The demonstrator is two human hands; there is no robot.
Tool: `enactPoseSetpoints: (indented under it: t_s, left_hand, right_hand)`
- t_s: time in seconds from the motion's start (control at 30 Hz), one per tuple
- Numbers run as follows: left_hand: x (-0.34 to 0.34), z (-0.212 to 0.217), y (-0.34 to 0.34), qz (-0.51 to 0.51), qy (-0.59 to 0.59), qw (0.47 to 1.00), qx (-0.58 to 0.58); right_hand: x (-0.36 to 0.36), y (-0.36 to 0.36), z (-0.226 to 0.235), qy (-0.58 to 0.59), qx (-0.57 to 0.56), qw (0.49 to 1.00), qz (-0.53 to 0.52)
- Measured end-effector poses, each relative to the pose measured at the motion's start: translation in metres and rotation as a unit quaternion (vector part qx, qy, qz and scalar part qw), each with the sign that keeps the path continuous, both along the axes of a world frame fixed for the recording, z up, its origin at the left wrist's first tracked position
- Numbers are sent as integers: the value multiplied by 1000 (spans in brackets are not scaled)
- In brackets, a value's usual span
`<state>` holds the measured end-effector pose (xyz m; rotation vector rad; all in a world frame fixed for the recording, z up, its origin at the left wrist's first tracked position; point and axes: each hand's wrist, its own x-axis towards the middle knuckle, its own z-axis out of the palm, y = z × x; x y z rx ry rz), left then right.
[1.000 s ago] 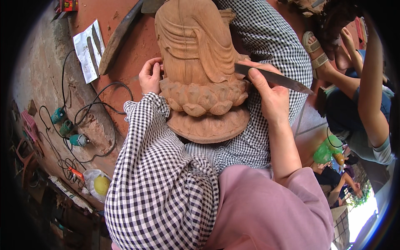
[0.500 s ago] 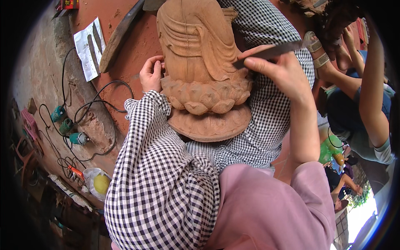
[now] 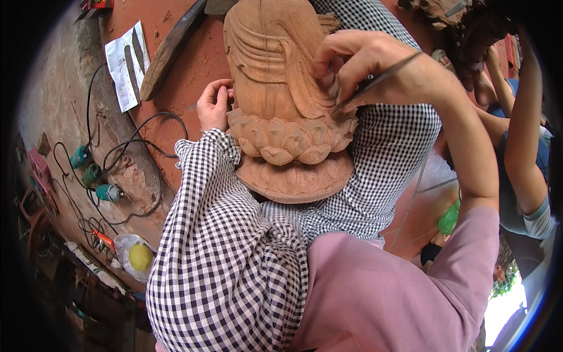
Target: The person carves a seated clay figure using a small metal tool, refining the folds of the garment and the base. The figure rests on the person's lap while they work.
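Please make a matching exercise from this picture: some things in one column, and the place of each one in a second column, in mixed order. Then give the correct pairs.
Things:
1. left hand
2. right hand
3. sheet of paper
4. yellow ball in a plastic bag

Places:
A. on the ground at lower left
B. against the left side of the wooden statue, above its lotus base
C. on the reddish floor at upper left, beside a wooden plank
D. on the statue's right side, holding a thin carving tool

Pairs: 1-B, 2-D, 3-C, 4-A
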<state>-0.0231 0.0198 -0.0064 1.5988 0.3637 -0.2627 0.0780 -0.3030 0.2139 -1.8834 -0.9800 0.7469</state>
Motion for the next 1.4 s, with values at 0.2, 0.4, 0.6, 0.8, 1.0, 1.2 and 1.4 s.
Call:
enactPoseSetpoints:
  t_s: [0.2, 0.4, 0.6, 0.8, 1.0, 1.2, 1.4]
  left_hand:
    - [1, 3, 1, -13, 8, 1000, 18]
    - [3, 6, 2, -20, 17, 999, 36]
    - [0, 11, -1, -4, 32, 999, 25]
    - [0, 9, -4, 2, 4, 1000, 19]
    - [0, 12, -2, -3, 14, 1000, 14]
    - [0, 3, -2, 1, 0, 1000, 1]
    - [1, 9, -3, -4, 26, 1000, 17]
  right_hand:
    - [30, 18, 11, 51, -56, 994, 79]
    - [40, 17, 23, 111, 27, 988, 99]
    - [47, 34, 22, 79, -19, 983, 167]
    - [46, 31, 9, 137, 44, 984, 103]
    - [39, 32, 10, 27, -32, 988, 150]
    - [36, 26, -4, 52, 18, 994, 95]
    - [33, 24, 0, 63, -34, 996, 46]
